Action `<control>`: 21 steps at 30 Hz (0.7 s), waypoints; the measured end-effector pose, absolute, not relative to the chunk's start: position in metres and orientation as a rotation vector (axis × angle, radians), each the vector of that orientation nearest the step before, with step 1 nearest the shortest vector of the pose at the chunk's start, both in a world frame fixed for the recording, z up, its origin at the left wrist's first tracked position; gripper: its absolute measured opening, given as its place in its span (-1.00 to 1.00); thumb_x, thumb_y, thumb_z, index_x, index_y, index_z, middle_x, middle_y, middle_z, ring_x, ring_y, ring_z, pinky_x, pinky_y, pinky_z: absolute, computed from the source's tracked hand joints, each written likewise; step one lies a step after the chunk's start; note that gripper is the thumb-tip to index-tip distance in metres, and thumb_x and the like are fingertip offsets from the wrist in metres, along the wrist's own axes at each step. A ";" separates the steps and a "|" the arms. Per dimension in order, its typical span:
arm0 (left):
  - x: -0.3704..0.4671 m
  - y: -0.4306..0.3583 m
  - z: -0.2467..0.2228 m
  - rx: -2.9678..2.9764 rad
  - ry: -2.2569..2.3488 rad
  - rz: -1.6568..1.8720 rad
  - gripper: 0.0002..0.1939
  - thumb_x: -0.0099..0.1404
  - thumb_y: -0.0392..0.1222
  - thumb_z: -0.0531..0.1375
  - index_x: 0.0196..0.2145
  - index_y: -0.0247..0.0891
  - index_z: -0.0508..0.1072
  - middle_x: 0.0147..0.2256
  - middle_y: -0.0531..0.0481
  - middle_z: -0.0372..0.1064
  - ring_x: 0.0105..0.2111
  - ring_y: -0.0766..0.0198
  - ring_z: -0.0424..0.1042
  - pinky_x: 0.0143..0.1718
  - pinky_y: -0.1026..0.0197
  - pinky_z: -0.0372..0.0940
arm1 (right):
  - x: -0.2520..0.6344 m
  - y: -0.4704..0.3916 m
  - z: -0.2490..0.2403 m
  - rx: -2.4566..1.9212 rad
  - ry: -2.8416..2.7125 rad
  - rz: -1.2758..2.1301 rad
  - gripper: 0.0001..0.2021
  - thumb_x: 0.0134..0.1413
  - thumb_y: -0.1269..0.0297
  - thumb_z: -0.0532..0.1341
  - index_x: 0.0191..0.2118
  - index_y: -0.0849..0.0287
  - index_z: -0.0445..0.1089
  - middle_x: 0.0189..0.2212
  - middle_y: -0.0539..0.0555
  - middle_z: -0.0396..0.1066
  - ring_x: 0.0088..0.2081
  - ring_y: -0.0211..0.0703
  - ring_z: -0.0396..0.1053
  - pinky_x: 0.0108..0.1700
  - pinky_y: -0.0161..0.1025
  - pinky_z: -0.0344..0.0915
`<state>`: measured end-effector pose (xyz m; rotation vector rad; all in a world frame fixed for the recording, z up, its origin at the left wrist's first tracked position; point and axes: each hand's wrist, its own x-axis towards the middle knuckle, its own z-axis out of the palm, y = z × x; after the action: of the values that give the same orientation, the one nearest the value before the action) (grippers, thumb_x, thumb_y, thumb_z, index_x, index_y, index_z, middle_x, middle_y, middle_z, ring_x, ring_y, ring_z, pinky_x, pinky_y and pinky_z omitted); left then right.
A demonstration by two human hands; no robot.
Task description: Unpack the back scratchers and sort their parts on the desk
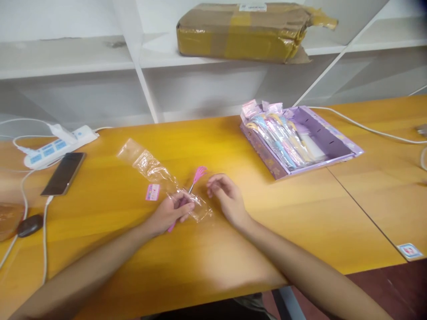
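Note:
My left hand [173,211] is closed around a small pink back scratcher [199,173]. Its claw end and a short metal rod stick out above the fingers, and the pink handle end shows below them. To the right of the claw is my right hand [226,198], apart from it, its fingers loosely curled with nothing visible in them. A clear plastic sleeve [151,166] lies crumpled on the table, running under or beside my left hand. Left of that hand is a small pink card [152,192], flat on the wood.
A purple display box [333,133] at the back right holds several wrapped sticks. On the left are a power strip [46,151], a phone [63,174], a black mouse [30,226] and white cables. A taped carton [240,33] sits on the shelf behind the table [267,249].

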<state>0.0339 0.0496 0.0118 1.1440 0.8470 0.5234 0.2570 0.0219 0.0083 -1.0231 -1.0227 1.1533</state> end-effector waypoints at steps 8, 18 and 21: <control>0.031 0.051 0.011 1.328 0.829 0.435 -0.71 0.41 0.07 0.36 -0.26 -0.22 0.55 -0.56 0.18 0.20 -0.64 0.43 0.20 -0.61 0.37 0.13 | 0.236 0.029 -0.004 -0.964 -1.087 1.460 -0.70 0.24 0.03 0.45 -0.05 0.09 0.55 -0.18 0.05 0.55 -0.15 -0.17 0.50 -0.03 -0.20 0.45; 0.031 0.056 0.015 1.341 0.726 0.481 -0.63 0.34 0.14 0.42 -0.34 -0.25 0.61 -0.32 -0.04 0.43 -0.46 0.34 0.35 -0.49 0.32 0.29 | 0.233 0.036 0.001 -0.861 -0.872 1.513 -0.64 0.22 -0.11 0.44 -0.18 0.07 0.46 -0.25 0.02 0.54 -0.15 -0.13 0.51 0.09 -0.13 0.46; 0.034 0.057 0.016 1.269 0.658 0.593 -0.62 0.32 0.13 0.45 -0.39 -0.26 0.65 -0.11 -0.17 0.49 -0.17 0.18 0.46 -0.15 0.16 0.43 | 0.247 0.041 0.006 -0.840 -0.658 1.386 -0.67 0.23 -0.05 0.44 -0.17 0.05 0.41 -0.22 0.03 0.49 -0.16 -0.13 0.49 0.04 -0.13 0.50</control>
<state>0.0338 0.0572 0.0158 1.2690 0.6585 0.5933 0.2470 0.0412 0.0060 -0.8398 -0.6575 1.3863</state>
